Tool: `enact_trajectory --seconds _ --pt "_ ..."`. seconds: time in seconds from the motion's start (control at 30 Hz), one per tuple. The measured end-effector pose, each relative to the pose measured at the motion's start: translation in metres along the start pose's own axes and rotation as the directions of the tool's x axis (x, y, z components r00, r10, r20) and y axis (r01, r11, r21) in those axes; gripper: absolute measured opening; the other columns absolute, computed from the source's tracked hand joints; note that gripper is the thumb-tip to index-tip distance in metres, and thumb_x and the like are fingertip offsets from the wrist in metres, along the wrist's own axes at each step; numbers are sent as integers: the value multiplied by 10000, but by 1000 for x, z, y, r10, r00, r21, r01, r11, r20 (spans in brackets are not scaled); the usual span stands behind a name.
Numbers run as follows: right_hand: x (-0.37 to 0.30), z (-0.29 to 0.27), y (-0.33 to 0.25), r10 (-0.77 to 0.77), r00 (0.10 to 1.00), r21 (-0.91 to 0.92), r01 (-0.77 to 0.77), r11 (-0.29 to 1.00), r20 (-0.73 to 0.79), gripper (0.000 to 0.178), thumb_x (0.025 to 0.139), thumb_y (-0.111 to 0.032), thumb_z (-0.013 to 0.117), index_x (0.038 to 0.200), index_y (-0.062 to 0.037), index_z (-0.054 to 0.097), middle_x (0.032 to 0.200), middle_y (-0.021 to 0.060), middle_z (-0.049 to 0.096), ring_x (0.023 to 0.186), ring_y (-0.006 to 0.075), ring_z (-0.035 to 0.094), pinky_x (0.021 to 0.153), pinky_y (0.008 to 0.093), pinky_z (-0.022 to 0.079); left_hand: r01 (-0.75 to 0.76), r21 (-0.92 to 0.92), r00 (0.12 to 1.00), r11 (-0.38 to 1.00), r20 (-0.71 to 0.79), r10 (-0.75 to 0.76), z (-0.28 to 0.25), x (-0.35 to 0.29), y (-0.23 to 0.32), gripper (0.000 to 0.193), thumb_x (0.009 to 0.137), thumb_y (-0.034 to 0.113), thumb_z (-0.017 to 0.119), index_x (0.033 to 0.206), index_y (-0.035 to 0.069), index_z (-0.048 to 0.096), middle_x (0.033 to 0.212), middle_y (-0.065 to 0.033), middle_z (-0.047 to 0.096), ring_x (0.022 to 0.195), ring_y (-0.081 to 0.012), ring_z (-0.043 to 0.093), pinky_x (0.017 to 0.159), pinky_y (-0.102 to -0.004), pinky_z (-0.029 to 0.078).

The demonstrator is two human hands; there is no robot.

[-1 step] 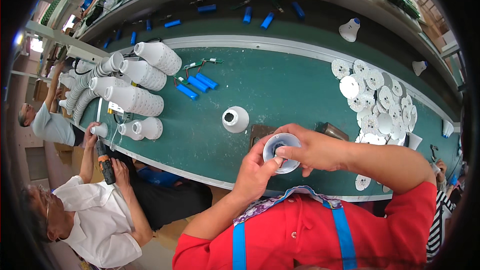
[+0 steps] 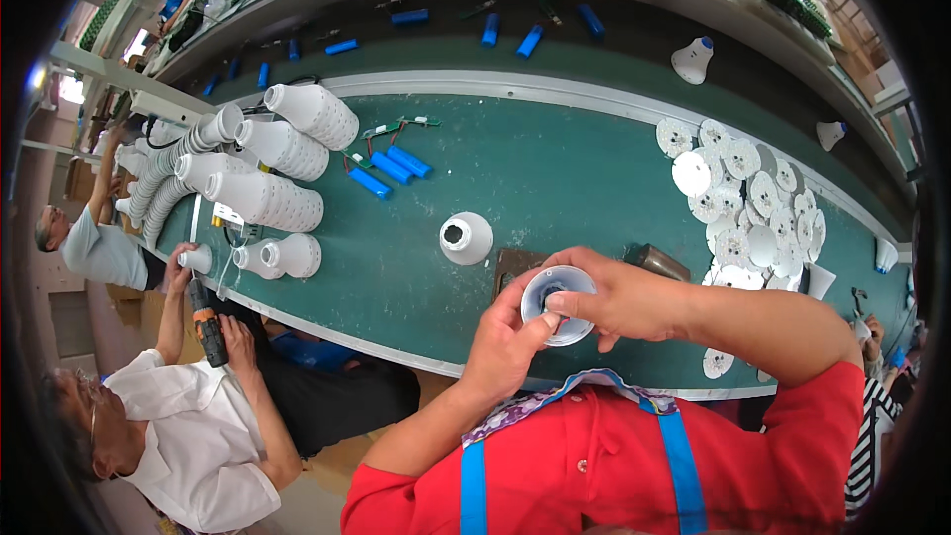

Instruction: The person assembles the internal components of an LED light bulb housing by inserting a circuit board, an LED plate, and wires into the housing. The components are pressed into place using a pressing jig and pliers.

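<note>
A white lamp housing (image 2: 573, 280), shaped like a cup with its wide mouth up, is between my two hands near the front edge of the bench. My left hand (image 2: 502, 344) wraps its left side, thumb over the rim. From the right, my right hand (image 2: 634, 297) grips it, with the thumb reaching inside. Something small and dark shows inside by the thumbs, too covered to name. Another white lamp housing (image 2: 474, 238) rests on the bench just beyond my hands. Beside them lies a dark brown block (image 2: 515, 263), partly hidden.
Stacked white housings (image 2: 267, 200) fill the left of the green bench (image 2: 575, 159). Near them lie blue battery cells (image 2: 391, 166) with small circuit boards. Round white LED boards (image 2: 738, 159) pile up at right. A co-worker at left holds a power drill (image 2: 209, 327).
</note>
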State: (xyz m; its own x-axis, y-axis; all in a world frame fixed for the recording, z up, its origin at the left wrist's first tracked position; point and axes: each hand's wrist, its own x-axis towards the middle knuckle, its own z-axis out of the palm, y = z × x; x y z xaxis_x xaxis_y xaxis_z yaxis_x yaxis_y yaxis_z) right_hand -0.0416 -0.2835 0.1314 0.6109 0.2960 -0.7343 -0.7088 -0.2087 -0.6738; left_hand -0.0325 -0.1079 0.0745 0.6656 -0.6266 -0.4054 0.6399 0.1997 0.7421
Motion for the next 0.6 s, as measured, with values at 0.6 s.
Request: enact_trajectory --seconds 0.6 --pt "-2 1 -8 -2 1000 99 0 995 25 488 891 -324 500 1281 -84 331 1194 121 460 1073 221 483 707 345 531 5 100 1000 995 17 -7 0 1 8 451 843 88 540 1272 19 422 1101 -52 533 990 -116 518 855 -258 431"
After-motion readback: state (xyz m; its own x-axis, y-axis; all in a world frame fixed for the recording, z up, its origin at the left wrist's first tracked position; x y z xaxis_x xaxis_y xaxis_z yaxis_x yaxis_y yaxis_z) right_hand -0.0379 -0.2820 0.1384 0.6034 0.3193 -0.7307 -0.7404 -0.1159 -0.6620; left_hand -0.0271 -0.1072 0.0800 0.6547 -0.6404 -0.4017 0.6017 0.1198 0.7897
